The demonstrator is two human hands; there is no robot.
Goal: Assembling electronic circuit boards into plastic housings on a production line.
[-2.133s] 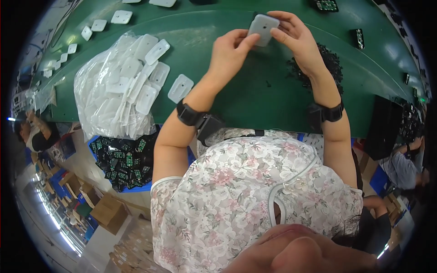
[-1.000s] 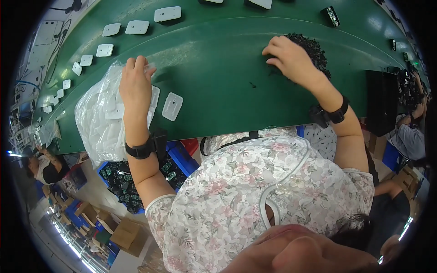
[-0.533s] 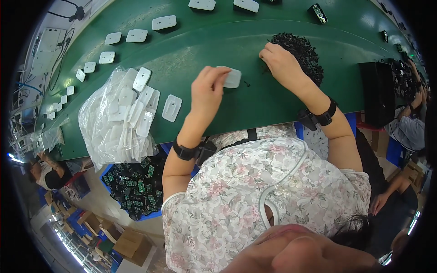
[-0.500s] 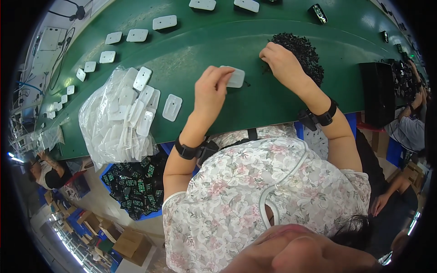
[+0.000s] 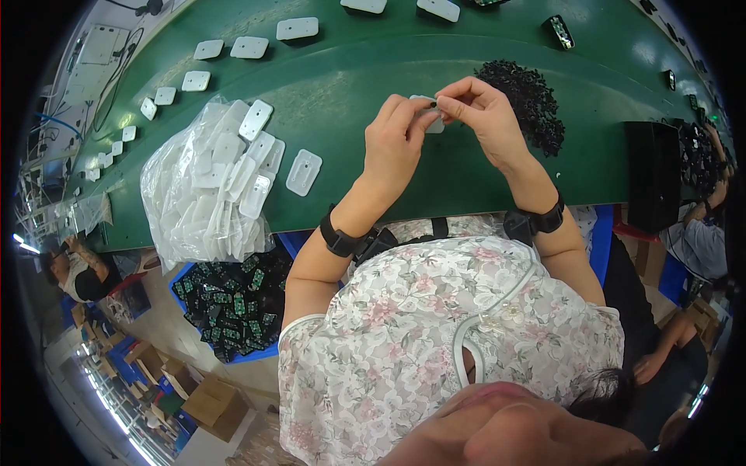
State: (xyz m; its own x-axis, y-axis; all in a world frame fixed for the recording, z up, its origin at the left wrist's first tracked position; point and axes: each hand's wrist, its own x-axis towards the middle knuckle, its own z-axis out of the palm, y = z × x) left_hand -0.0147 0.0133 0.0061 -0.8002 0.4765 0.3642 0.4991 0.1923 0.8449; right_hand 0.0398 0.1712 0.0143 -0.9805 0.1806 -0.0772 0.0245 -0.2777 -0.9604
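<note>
My left hand [image 5: 395,138] is closed on a white plastic cover [image 5: 436,126], mostly hidden behind the fingers. Against its fingertips my right hand [image 5: 483,116] pinches what looks like a tiny black part [image 5: 432,104]; its exact kind is too small to make out. Just right of the hands lies a heap of small black parts [image 5: 536,109]. Left of my left arm, one white cover [image 5: 304,172] rests on the green table [image 5: 342,85], beside a clear plastic bag [image 5: 167,206] full of similar white covers [image 5: 256,119].
Pieces with white covers [image 5: 298,29] stand spaced in a curved row along the table's far side. Below its near edge is a blue bin [image 5: 268,353] of green circuit boards [image 5: 225,311]. A black box [image 5: 651,175] stands at the right; co-workers sit at both sides.
My right hand has come left from the black heap to meet my left hand. The left hand and the white cover have shifted right, and the view has moved slightly.
</note>
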